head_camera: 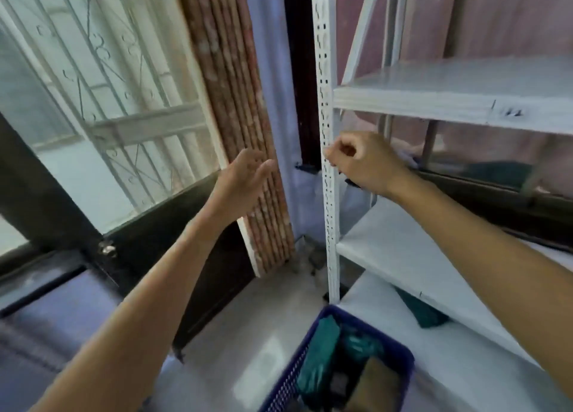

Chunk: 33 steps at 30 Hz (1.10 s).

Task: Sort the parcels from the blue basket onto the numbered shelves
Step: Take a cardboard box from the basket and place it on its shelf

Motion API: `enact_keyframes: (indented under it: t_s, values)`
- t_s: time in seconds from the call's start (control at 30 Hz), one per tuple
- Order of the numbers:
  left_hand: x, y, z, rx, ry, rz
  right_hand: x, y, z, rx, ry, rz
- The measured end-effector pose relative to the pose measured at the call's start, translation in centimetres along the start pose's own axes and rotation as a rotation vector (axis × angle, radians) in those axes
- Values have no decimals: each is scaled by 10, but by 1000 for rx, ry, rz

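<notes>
My left hand [245, 176] is raised with fingers spread, holding nothing. My right hand [366, 162] is curled into a fist against the shelf post [325, 169]; whether it pinches anything, I cannot tell. The blue basket [400, 359] sits near on the floor, teal and brown parcels [319, 349] inside, one teal parcel [421, 314] on a low right shelf.

Open shelf bays on our right, a crowded corner ahead.

We see the white slotted upright [327, 169] standing as a narrow bar at the near left corner of the shelves; our right hand [362, 160] is curled right against it. Right of it, the middle shelf [403, 256] lies bare and open under the upper shelf [449, 101]. Left of the post, a leaning patterned board [248, 138] narrows the far corner, with our open left hand [245, 176] just beside it. Near us, the blue basket [400, 365] takes up floor in front of the shelves.
</notes>
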<state>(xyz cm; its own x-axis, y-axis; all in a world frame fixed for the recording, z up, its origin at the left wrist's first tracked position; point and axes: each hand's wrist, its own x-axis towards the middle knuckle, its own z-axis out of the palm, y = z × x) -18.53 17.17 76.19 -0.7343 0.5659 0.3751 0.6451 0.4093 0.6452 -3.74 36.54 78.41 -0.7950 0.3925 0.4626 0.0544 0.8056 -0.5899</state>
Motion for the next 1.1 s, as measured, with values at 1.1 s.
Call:
enact_keyframes:
  t_s: [1.1]
  values:
    - [-371,-355,474,-343,-617,-1124,-370,429,389,-307,-1065,738]
